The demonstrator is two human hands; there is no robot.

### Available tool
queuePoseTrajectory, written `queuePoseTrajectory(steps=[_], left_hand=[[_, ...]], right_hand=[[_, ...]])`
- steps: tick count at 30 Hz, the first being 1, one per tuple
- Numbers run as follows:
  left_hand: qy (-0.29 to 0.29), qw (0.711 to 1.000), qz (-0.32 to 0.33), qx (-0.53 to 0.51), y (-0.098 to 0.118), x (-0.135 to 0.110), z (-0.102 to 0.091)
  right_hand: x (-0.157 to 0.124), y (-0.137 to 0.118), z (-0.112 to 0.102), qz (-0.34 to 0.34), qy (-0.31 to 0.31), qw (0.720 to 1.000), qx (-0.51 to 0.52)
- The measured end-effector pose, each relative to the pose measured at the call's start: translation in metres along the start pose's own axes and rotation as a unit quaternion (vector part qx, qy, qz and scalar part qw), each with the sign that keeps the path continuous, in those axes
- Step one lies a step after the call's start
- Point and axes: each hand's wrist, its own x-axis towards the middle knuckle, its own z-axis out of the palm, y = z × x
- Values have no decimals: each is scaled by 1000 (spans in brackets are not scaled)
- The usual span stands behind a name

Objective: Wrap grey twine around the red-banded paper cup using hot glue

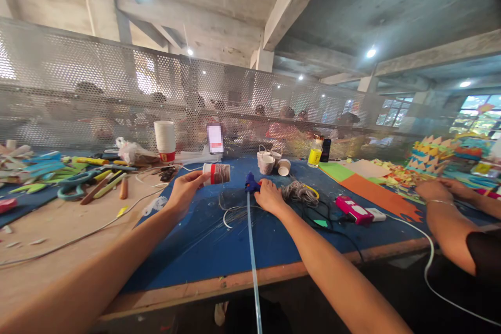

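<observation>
My left hand point(183, 191) is closed round a paper cup point(216, 173) held on its side above the blue mat point(203, 245). The cup has a red band and its outer end is wound with brownish twine. My right hand point(269, 197) rests on the mat, fingers closed on a blue glue gun point(252, 184). A long clear glue stick point(252, 250) runs from the gun back toward me over the table edge. A tangle of twine point(300, 192) lies just right of that hand.
A stack of paper cups point(165, 140), scissors point(76, 180) and pens lie at the left. Small twine-wrapped cups point(270, 160) and a yellow bottle point(314, 153) stand behind. A pink power strip point(354, 210) and coloured paper sit to the right, near another person's hands point(434, 190). A mesh screen backs the table.
</observation>
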Motion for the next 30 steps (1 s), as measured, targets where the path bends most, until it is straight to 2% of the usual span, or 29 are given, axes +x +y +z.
queuePoseTrajectory(steps=[9,13,15,16,18,19,21,23,24,26,30], left_hand=[[-62,998,16,-17,-4,-1,3],[-80,996,16,-33,0,-5,7],[-88,995,22,-42,2,-7,9],[-94,994,21,-48,3,-8,10],[-107,992,18,-57,5,-9,12],[-109,992,19,-58,5,-9,12],[-105,992,31,-56,5,-10,12],[-99,993,44,-48,5,-10,12],[-95,993,46,-43,5,-10,12],[-81,995,48,-24,5,-10,12],[-67,997,42,18,8,-12,13]], right_hand=[[-6,-3,4,-18,5,999,-36],[-6,-6,-1,-47,77,996,-18],[-4,-11,-4,-88,104,988,67],[-3,-14,-5,-106,93,981,136],[-3,-22,-8,-116,16,945,305],[-5,-26,-10,-107,-46,914,389],[-10,-33,-15,-85,-173,830,524],[-18,-38,-19,-87,-280,754,588],[-21,-39,-22,-91,-315,730,600],[-25,-40,-24,-101,-350,716,596],[-22,-38,-24,-105,-323,753,563]])
